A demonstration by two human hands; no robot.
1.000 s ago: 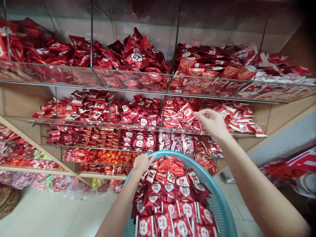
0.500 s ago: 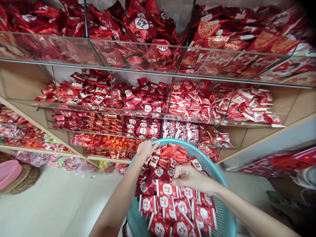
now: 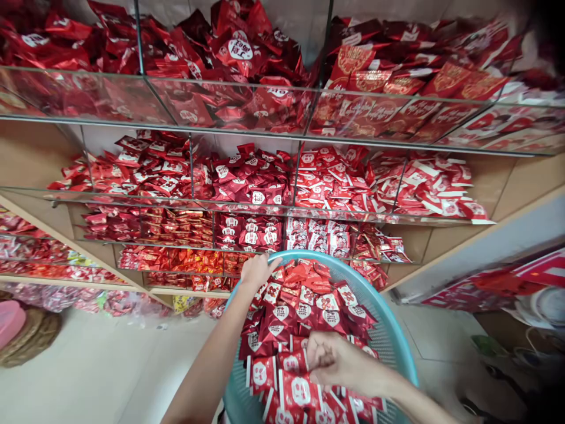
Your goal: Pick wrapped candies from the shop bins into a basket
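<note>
A round teal plastic basket (image 3: 395, 338) holds many small red sachets with white labels. My left hand (image 3: 256, 270) is closed over the basket's far-left rim, its thumb along the edge. Low over the near half of the pile, my right hand (image 3: 333, 362) has its fingers curled and pinches the edge of a red packet (image 3: 300, 391) with a white round label. Under and beside it lie similar packets (image 3: 261, 373). Darker red sachets with heart-shaped white labels (image 3: 281, 315) fill the middle of the basket, and brighter red ones (image 3: 304, 271) lie at its far side.
Beyond the basket rises a wooden shelf unit with glass fronts (image 3: 229, 132), its compartments filled with red packets (image 3: 256, 176). A pink basin (image 3: 11, 321) rests on woven baskets (image 3: 33, 338) at the left. Red printed items (image 3: 498, 282) lie at the right.
My right hand has moved toward me over the pile, carrying the packet along and uncovering heart-labelled sachets. The left hand keeps its place on the rim. The view has shifted slightly.
</note>
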